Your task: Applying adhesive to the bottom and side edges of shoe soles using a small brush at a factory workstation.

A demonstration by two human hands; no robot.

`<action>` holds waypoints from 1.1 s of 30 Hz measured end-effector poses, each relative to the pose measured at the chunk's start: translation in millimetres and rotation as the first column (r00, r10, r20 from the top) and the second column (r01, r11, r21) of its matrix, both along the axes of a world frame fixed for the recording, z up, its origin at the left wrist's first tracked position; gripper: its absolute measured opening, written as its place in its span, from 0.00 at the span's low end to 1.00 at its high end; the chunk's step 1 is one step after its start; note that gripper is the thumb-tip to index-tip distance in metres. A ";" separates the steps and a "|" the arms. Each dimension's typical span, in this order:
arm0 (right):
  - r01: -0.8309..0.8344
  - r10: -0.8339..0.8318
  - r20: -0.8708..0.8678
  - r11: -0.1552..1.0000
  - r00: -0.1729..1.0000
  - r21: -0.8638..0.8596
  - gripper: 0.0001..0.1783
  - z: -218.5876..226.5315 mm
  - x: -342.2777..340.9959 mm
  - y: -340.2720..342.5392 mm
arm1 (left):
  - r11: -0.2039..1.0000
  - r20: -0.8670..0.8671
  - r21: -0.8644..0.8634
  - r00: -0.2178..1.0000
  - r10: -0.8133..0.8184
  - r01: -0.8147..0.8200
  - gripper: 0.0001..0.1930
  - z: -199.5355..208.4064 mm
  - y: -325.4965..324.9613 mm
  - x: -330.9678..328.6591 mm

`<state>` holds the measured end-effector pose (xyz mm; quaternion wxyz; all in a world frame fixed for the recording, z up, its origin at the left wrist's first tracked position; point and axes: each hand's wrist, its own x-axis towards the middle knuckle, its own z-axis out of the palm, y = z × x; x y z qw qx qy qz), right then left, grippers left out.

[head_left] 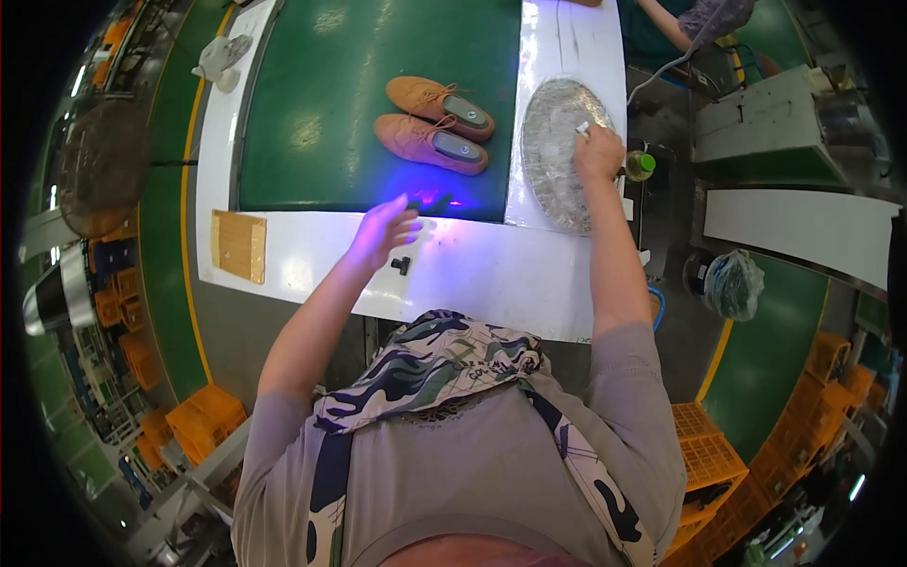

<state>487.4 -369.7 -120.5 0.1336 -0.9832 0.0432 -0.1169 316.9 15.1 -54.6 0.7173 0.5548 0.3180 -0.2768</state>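
A pair of tan lace-up shoes lies on the green belt, toes to the left: the far shoe (422,97) and the near shoe (416,139). Below them my left hand (380,234) hovers at the belt's near edge, fingers stretched and apart, holding nothing. Violet-blue light falls on it. Close by, a small black object (402,266) sits on the white table top. My right hand (599,156) is closed over the round, plastic-wrapped board (553,142) on the right. A small white piece (583,128) sticks out of its fingers; its kind is unclear.
A bottle with a green cap (646,163) stands beyond the table's right edge. A brown square board (238,248) lies at the left corner, a crumpled plastic bag (219,61) farther back. Another person's arm (669,24) shows at the far right. Orange crates (206,420) flank me.
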 end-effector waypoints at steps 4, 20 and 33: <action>-0.098 0.122 -0.099 0.971 0.988 0.218 0.09 -9.7 -22.0 20.1 | 0.972 -0.187 -0.114 0.965 0.182 -0.205 0.57 -54.7 -47.5 97.4; 0.241 -0.209 -0.120 0.866 0.970 0.439 0.11 12.4 -78.0 8.0 | 0.894 -0.174 -0.247 0.925 0.338 -0.374 0.17 -104.0 -42.3 98.7; 0.161 -0.176 0.010 0.924 0.984 0.347 0.08 5.4 -84.0 16.0 | 0.904 -0.234 -0.204 0.916 0.326 -0.375 0.20 -86.3 -24.7 91.7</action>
